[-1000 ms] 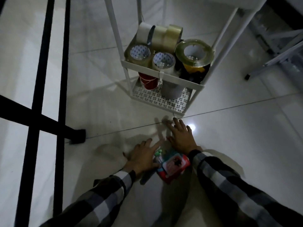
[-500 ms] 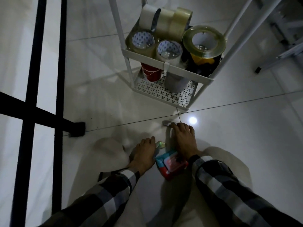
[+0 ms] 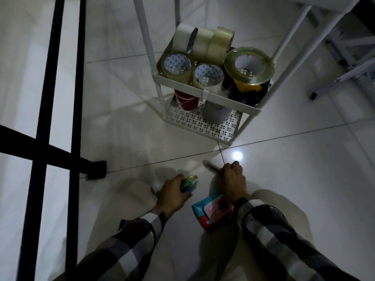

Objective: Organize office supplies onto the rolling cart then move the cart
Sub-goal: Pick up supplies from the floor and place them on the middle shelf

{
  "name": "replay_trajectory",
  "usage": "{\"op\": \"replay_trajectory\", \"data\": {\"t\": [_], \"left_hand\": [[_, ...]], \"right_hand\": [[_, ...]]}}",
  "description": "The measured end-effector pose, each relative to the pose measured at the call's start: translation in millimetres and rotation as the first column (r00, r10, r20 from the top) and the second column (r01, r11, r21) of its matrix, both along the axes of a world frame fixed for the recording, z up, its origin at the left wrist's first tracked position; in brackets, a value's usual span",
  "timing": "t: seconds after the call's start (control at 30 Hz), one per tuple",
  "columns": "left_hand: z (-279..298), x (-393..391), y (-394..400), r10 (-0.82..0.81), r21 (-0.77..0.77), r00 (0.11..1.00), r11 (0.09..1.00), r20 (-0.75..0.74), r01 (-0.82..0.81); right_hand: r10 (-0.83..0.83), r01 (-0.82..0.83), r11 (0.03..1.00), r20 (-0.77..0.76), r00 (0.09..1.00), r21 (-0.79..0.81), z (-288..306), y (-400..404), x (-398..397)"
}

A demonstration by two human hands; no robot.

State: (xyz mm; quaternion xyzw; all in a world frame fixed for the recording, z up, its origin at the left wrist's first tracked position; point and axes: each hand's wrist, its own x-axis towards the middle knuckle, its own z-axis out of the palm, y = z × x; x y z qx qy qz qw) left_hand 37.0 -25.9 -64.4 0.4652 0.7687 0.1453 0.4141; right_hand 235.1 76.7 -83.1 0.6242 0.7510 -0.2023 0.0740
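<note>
A white rolling cart (image 3: 233,102) stands on the tiled floor ahead. Its middle shelf holds several tape rolls (image 3: 249,65); on the bottom shelf sit a red cup (image 3: 186,101) and a grey cup (image 3: 216,113). Low on the floor, my left hand (image 3: 174,192) grips a small green and clear item (image 3: 189,181). My right hand (image 3: 234,180) curls round a thin grey stick-like item (image 3: 211,166) whose end pokes out to the left. A red and teal packet (image 3: 213,209) lies on the floor just under my right wrist.
A black metal frame (image 3: 46,118) with a foot (image 3: 96,169) stands on the left. White furniture legs (image 3: 345,63) cross the upper right. A bright light reflection (image 3: 237,154) shines on the tile by the cart's corner.
Both hands went from lying flat on the floor to curling round small items. The left hand lifted the green item clear; the right closed on the grey stick.
</note>
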Motion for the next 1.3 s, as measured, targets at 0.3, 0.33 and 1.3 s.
{"op": "replay_trajectory", "data": {"t": [0.3,0.33,1.3], "left_hand": [[56.8,0.2,33.3,0.197,0.165,0.932,0.953,0.303,-0.255],[70.3,0.3,39.1,0.194,0.193,0.927,0.945,0.321,-0.265],[414.6,-55.4,118.7,-0.008,0.662,0.932,0.706,0.363,-0.252]], "right_hand": [[-0.083,0.129,0.989,-0.437,0.896,0.076,70.1,0.7,-8.5],[-0.082,0.143,0.986,-0.511,0.856,0.082,82.7,-4.2,-11.1],[0.118,0.161,0.766,-0.381,0.917,0.623,482.4,151.9,-108.6]]}}
